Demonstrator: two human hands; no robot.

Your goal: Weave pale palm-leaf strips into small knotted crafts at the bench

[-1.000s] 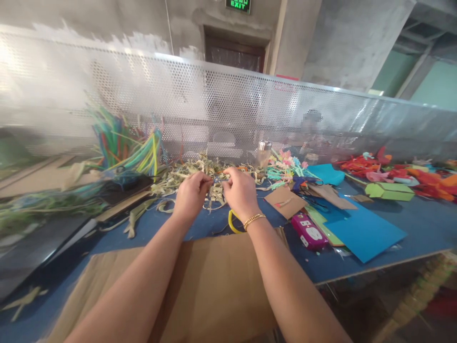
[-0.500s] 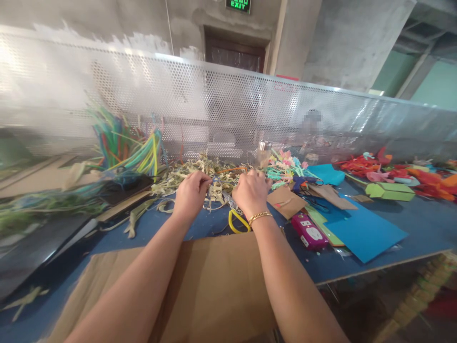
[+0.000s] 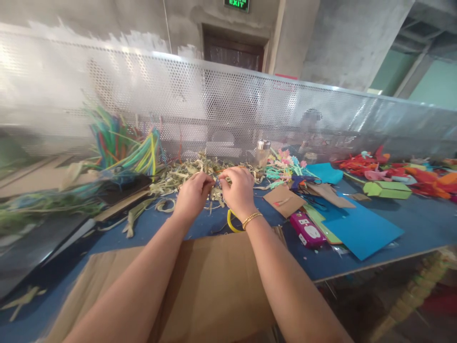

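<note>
Both my hands meet over a heap of pale green-yellow paper strips [image 3: 185, 174] at the back of the blue table [image 3: 410, 224]. My left hand [image 3: 193, 194] is closed, its fingers pinched on a thin strip between the hands. My right hand [image 3: 238, 190], with a gold bracelet on the wrist, is closed in a pinch on the same strip. Yellow-handled scissors [image 3: 232, 223] lie just under my right wrist. A brown cardboard sheet [image 3: 214, 286] lies beneath my forearms.
Long coloured strips [image 3: 121, 145] stand at the left. A pink box [image 3: 307, 229], blue paper [image 3: 360, 228], cardboard pieces [image 3: 285, 200], a green folded shape [image 3: 387, 189] and red-orange scraps [image 3: 421, 174] lie to the right. A perforated metal screen [image 3: 250, 109] backs the table.
My right hand moved out to the right half a second ago, then came back to meet the left hand over the strips. The left hand stayed in place.
</note>
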